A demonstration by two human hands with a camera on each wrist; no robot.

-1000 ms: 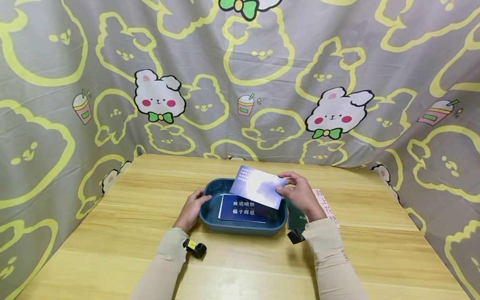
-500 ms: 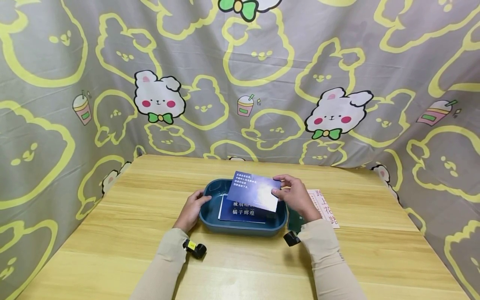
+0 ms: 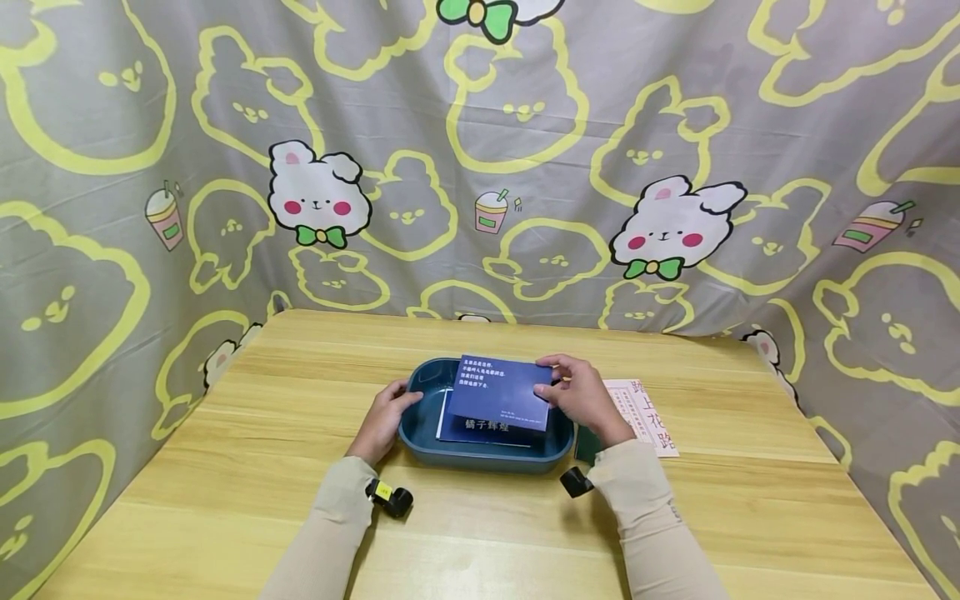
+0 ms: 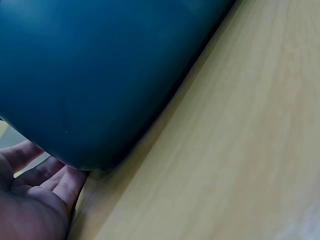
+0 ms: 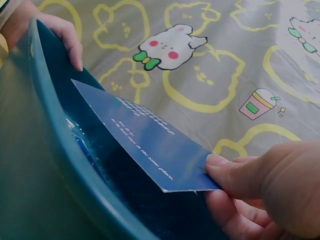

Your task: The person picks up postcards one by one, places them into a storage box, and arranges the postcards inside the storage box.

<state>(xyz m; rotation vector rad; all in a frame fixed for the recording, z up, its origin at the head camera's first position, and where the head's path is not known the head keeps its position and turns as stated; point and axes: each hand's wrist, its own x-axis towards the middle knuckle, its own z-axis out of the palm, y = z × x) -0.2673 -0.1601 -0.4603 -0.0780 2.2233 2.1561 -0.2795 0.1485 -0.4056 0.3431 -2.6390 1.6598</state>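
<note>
Between thumb and fingers my right hand point(image 3: 583, 395) pinches the right edge of a blue postcard point(image 3: 498, 390) with white lettering. The postcard slants over a dark teal plastic basin point(image 3: 480, 460), and the right wrist view shows it tilted inside the rim. Beneath it, another dark blue card point(image 3: 452, 429) lies on the basin floor, mostly covered. At the basin's left end, my left hand point(image 3: 384, 417) holds the rim, thumb over the edge. In the left wrist view its fingers point(image 4: 70, 185) lie against the outer wall low down.
Right of the basin, a white card with red characters point(image 3: 654, 421) lies flat on the wooden table point(image 3: 247, 433). A dark green card point(image 3: 588, 444) lies partly under my right wrist. A grey patterned curtain point(image 3: 420, 275) hangs behind the table.
My right hand has moved slightly left and the postcard has come lower over the basin, turning so its lettering faces up more squarely. The left hand and basin stay put.
</note>
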